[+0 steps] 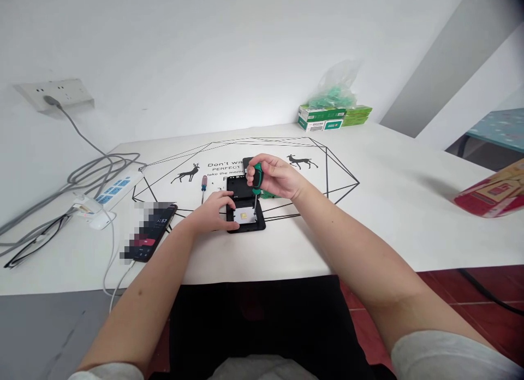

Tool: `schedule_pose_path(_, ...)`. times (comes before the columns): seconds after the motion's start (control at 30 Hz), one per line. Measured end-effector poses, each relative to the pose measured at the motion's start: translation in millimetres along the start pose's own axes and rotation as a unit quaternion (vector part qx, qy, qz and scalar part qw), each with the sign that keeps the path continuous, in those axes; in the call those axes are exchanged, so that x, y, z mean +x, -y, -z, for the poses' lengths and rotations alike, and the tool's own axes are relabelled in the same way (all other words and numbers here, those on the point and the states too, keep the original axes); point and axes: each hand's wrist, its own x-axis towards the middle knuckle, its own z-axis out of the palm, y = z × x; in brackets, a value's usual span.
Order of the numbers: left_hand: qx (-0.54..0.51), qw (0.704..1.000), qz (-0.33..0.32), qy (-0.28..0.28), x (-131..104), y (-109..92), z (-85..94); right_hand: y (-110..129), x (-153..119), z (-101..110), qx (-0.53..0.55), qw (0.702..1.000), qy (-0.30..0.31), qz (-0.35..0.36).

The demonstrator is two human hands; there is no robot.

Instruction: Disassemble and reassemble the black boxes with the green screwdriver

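My right hand [273, 175] is wrapped round the green and black handle of a screwdriver [257, 179], held nearly upright. Its shaft points down, the tip at the right side of a silver metal plate [244, 215] with a yellowish square in its middle. That plate lies inside a black plastic casing [262, 225] on the table. With thumb and fingers apart, my left hand [212, 211] grips the casing's left side. Just behind sits another black casing part [239, 188], and a green circuit board [268, 195] shows partly behind my right hand.
A second screwdriver [203, 188] lies left of the casing. Further left are a phone [153, 232], a power strip [117, 191] and looped cables [90, 167]. Green-and-white boxes [321, 118] with a plastic bag [335, 88] stand against the wall. A red package [491, 190] is at right.
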Motion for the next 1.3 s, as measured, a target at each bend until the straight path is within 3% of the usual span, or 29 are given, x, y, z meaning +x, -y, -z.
schedule_pose_path(0.27,0.007,1.000,-0.005,-0.009,0.4,-0.1,-0.3,-4.4,4.1,-6.4,0.034,0.999,-0.035,-0.002)
schedule_pose_path(1.03,0.003,1.000,-0.004,-0.011,2.6,3.5,-1.2,-5.8,2.1,-15.8,0.007,1.000,0.004,-0.013)
schedule_pose_path(1.3,0.002,1.000,-0.003,-0.013,2.3,3.8,-0.1,-7.5,3.3,-12.5,-0.038,0.998,-0.021,0.042)
